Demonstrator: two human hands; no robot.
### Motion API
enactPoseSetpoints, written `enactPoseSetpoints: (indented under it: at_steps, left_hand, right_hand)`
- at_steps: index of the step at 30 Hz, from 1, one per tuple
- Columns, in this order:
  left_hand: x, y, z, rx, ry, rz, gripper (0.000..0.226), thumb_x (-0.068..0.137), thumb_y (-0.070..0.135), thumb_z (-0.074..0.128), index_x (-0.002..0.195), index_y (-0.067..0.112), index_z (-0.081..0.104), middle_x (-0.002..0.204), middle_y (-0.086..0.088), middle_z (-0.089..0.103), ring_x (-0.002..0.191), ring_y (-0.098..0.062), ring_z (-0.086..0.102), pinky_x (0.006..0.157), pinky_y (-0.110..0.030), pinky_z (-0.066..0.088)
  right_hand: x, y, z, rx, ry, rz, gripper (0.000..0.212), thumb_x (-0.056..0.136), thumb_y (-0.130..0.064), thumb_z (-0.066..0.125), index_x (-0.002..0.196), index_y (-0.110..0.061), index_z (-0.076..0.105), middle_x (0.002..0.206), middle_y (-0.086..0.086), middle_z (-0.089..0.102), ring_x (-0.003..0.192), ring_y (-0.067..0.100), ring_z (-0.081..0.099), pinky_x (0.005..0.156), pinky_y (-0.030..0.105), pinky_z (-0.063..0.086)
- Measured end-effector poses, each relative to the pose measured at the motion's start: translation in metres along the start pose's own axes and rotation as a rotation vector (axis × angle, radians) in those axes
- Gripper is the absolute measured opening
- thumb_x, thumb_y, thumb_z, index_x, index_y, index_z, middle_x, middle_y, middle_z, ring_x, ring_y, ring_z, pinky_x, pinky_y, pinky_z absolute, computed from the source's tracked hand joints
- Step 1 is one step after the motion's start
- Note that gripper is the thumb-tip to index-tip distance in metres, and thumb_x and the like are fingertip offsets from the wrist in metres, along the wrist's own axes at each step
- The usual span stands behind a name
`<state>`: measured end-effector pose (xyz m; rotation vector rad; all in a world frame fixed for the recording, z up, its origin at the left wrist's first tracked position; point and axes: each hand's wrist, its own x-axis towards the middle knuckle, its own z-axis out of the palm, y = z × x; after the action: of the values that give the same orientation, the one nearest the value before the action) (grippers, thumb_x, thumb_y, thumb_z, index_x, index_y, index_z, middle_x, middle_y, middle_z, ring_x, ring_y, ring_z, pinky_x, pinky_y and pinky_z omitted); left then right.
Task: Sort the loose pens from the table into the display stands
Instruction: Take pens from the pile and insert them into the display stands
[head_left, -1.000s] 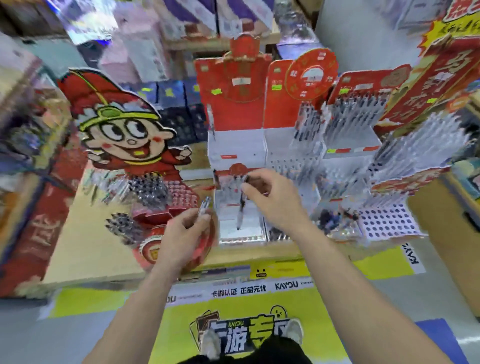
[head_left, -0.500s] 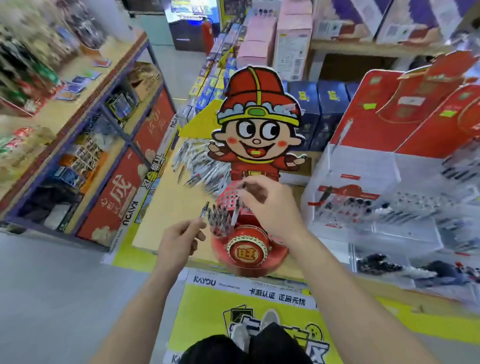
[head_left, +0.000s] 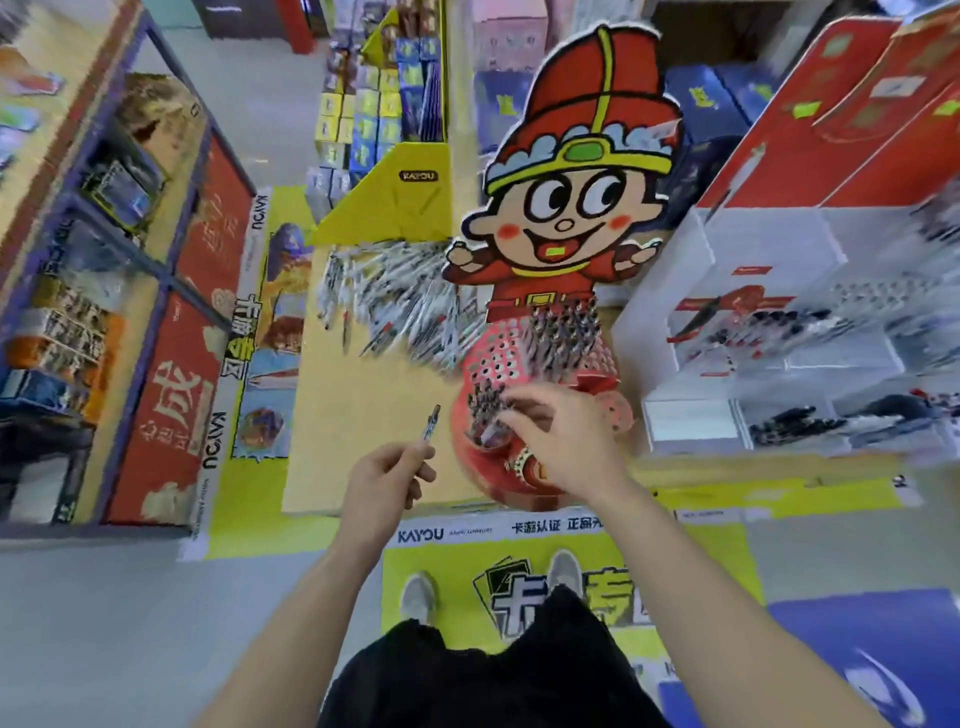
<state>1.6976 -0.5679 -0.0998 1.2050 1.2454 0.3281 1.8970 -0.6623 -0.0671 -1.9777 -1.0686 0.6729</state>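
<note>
Since half a second ago the view has swung left and dipped, so the red round stand (head_left: 540, 364) now sits at centre frame instead of lower centre, and the cartoon cutout (head_left: 576, 182) behind it fills the upper middle. The right hand (head_left: 566, 447) has dropped from the stand's upper tier to its lower front tier; its fingers curl down and seem to pinch a pale pen (head_left: 488, 435) just beside the cluster of dark pen caps already seated there, though blur hides the exact grip. The left hand (head_left: 387, 483) is much where it was, lower centre-left, gripping a slim pen (head_left: 430, 428) that points up and slightly right, clear of the stand. The loose pens (head_left: 395, 301) lie fanned in a heap on the table (head_left: 353, 415) at centre-left, touching the stand's left side and reaching back to a yellow box (head_left: 400, 202). A bare strip of tabletop lies between that heap and the left hand. The table's near edge runs across the lower middle just under both hands; its left edge drops to a banner, then a narrow gap before the shelving (head_left: 130, 260) on the left. The white stand (head_left: 753, 338) crowds the right, close against the red one. Grey floor (head_left: 104, 623) opens at lower left.
</note>
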Motion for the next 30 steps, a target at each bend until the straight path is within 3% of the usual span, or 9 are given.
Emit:
enactPoseSetpoints:
  at_steps: [6,10,14,21,26,30]
  left_hand:
    - [0.01,-0.009,-0.042,0.09,-0.125,0.006,0.02,0.1,0.024,0.061,0.092,0.012,0.074,0.071,0.003,0.068,0.057,-0.013,0.047,0.049,-0.019,0.039]
    - [0.01,-0.01,-0.049,0.083,-0.176,0.026,0.023,0.102,0.026,0.059,0.094,0.012,0.075,0.073,0.001,0.068,0.057,-0.012,0.049,0.049,-0.018,0.04]
    - [0.01,-0.008,-0.046,0.035,-0.208,0.008,0.021,0.101,0.024,0.06,0.094,0.01,0.075,0.073,0.0,0.067,0.056,-0.012,0.047,0.051,-0.02,0.04]
    - [0.013,-0.006,-0.041,0.032,-0.259,0.015,0.022,0.103,0.023,0.057,0.098,0.01,0.074,0.074,0.001,0.067,0.059,-0.013,0.048,0.056,-0.025,0.039]
    - [0.011,-0.005,-0.038,0.024,-0.259,0.023,0.022,0.103,0.024,0.057,0.099,0.011,0.074,0.076,0.0,0.067,0.061,-0.014,0.048,0.054,-0.023,0.039]
    - [0.009,-0.005,-0.038,0.024,-0.268,0.031,0.023,0.104,0.024,0.056,0.1,0.011,0.074,0.078,0.0,0.067,0.062,-0.014,0.048,0.055,-0.024,0.039]
  right_hand:
    - [-0.006,-0.005,0.031,-0.099,0.128,0.071,0.019,0.09,-0.018,0.075,0.109,-0.019,0.076,0.106,-0.005,0.074,0.091,0.007,0.068,0.088,0.026,0.054]
    - [-0.005,-0.01,0.034,-0.209,0.142,0.074,0.019,0.09,-0.023,0.074,0.108,-0.019,0.077,0.109,-0.004,0.073,0.101,0.013,0.065,0.09,0.026,0.047]
    - [-0.004,-0.012,0.032,-0.234,0.117,0.084,0.017,0.091,-0.025,0.074,0.106,-0.02,0.077,0.108,-0.004,0.074,0.099,0.013,0.065,0.091,0.03,0.048]
    - [-0.01,-0.008,0.033,-0.202,0.083,0.09,0.013,0.087,-0.027,0.077,0.1,-0.025,0.077,0.095,-0.015,0.069,0.084,0.005,0.064,0.08,0.022,0.048]
    - [-0.012,-0.005,0.032,-0.196,0.08,0.079,0.013,0.087,-0.026,0.077,0.099,-0.025,0.077,0.093,-0.016,0.067,0.081,-0.001,0.061,0.075,0.008,0.039]
    - [-0.016,-0.002,0.032,-0.189,0.079,0.086,0.01,0.087,-0.026,0.077,0.097,-0.026,0.077,0.091,-0.018,0.066,0.08,-0.006,0.059,0.073,0.006,0.039]
